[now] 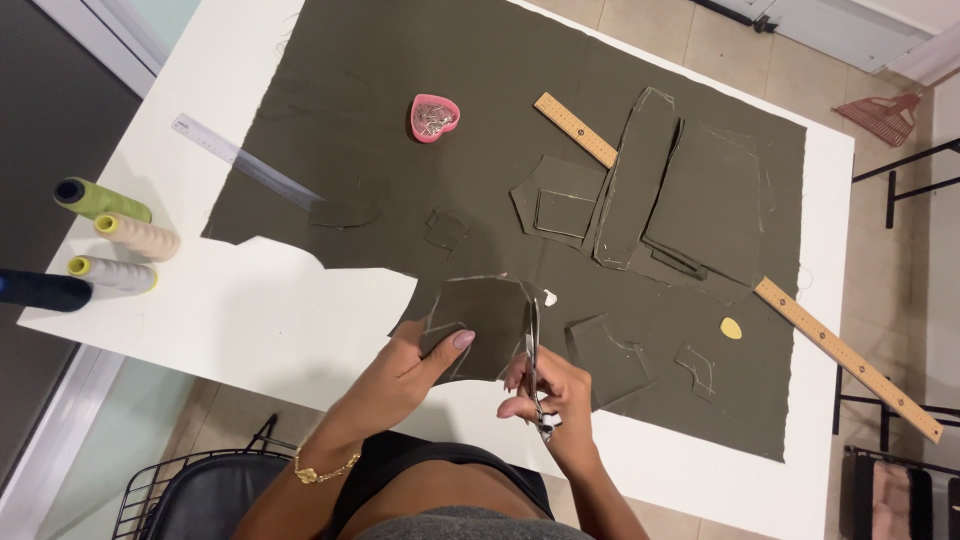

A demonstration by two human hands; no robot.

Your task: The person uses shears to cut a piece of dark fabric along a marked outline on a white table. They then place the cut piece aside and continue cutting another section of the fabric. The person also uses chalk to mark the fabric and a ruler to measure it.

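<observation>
White table [250, 320] under me, most of it covered by a big sheet of dark olive cloth [400, 60] with its near-left corner already cut away. On the cloth, right side: a stack of finished cut pieces [690, 195], long wooden ruler [850, 358], shorter wooden ruler [575, 129]. Left: metal ruler [240, 160], four thread spools [110, 240] at the table edge. Smaller cut bits [610, 355] lie near me, plus pink heart-shaped pin dish [434, 117] and yellow chalk [731, 328].

My left hand [405, 375] pinches the chalk-marked piece [485, 320], held up over the near table edge. My right hand [550, 395] is closed on the scissors [533, 365], blades at that piece's right edge.

Progress, my read: several pieces done, this one mid-trim, lots of uncut cloth left.
</observation>
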